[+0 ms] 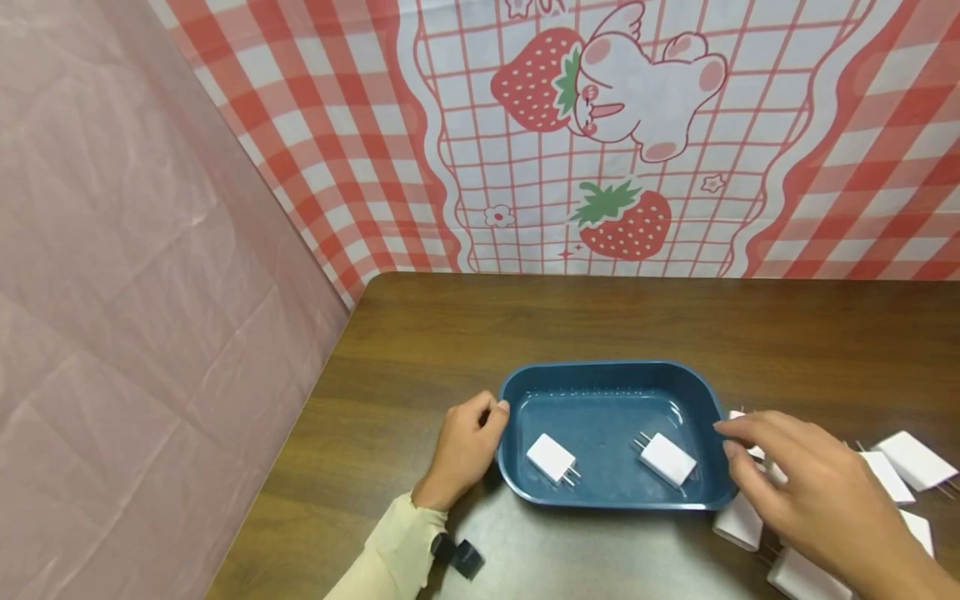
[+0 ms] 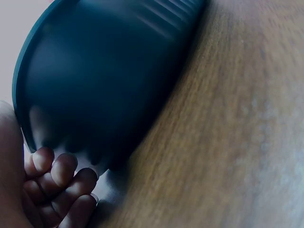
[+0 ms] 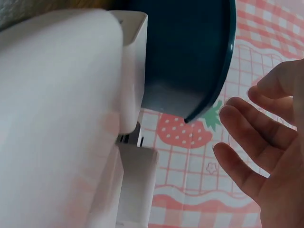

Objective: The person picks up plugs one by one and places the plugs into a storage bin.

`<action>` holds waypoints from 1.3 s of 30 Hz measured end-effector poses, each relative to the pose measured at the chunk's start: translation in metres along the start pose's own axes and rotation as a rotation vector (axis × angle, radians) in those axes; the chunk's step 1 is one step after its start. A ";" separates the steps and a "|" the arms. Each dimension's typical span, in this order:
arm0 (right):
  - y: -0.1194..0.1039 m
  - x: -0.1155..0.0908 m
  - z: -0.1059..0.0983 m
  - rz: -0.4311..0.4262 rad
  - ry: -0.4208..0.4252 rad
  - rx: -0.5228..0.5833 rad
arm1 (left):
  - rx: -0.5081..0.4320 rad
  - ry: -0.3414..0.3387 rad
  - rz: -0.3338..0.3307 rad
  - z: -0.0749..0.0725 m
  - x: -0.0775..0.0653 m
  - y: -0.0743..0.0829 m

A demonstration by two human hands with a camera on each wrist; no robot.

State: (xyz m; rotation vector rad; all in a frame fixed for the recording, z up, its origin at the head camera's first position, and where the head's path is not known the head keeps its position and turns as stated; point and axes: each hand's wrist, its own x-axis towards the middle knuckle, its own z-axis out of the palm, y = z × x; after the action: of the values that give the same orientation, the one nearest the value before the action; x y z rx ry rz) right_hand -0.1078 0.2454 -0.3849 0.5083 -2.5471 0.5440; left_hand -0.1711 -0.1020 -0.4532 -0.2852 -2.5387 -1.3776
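"Blue plastic, that tray (image 1: 600, 421); what lies in it?"

"Two white chargers, lying apart on its floor. One charger (image 1: 551, 458) is toward the left end, its prongs aimed to the right and back toward me; the other charger (image 1: 667, 460) is toward the right end, its prongs pointing left and away."

"And outside it?"

"Several more on the wooden table (image 1: 390, 358), toward the right. One loose charger (image 1: 738, 523) lies just beside the tray's near right corner, and a farther charger (image 1: 915, 461) is well out past my right hand (image 1: 813, 483). That hand hides part of the group, so I can't give an exact count."

"What are your fingers doing?"

"On my left hand (image 1: 461, 446) they grip the tray's left end, thumb at the rim and the others bent against the outer wall. On my right they are loosely bent and hold nothing. They hover near the tray's right rim; whether a tip touches it, I can't tell."

"How far along would you call it?"

"Early, I'd judge. Two are in, none is in my fingers, and more lie outside than in. What's left, as far as I can see, is that group on the right."
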 end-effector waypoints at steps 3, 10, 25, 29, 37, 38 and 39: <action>0.003 -0.004 -0.002 0.004 0.030 -0.001 | 0.005 0.001 0.000 0.000 0.000 0.000; 0.012 -0.009 -0.006 -0.006 0.044 -0.032 | 0.002 -0.004 -0.011 -0.001 0.000 0.002; 0.027 -0.026 -0.014 0.104 0.004 -0.080 | 0.005 -0.002 -0.029 -0.001 -0.001 0.003; 0.026 -0.030 -0.013 0.181 -0.083 -0.105 | 0.004 -0.006 -0.028 -0.001 -0.002 0.003; 0.032 -0.036 -0.013 0.216 -0.248 -0.166 | 0.002 -0.009 -0.035 0.000 -0.002 0.002; 0.032 -0.036 -0.013 0.225 -0.276 -0.173 | 0.003 -0.008 -0.034 0.000 -0.002 0.002; 0.033 -0.037 -0.013 0.225 -0.285 -0.176 | 0.002 -0.007 -0.034 0.000 -0.001 0.002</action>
State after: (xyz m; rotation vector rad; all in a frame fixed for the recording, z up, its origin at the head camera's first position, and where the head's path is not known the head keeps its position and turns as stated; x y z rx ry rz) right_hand -0.0870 0.2886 -0.4032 0.2516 -2.9133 0.3381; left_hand -0.1693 -0.1007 -0.4521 -0.2481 -2.5623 -1.3881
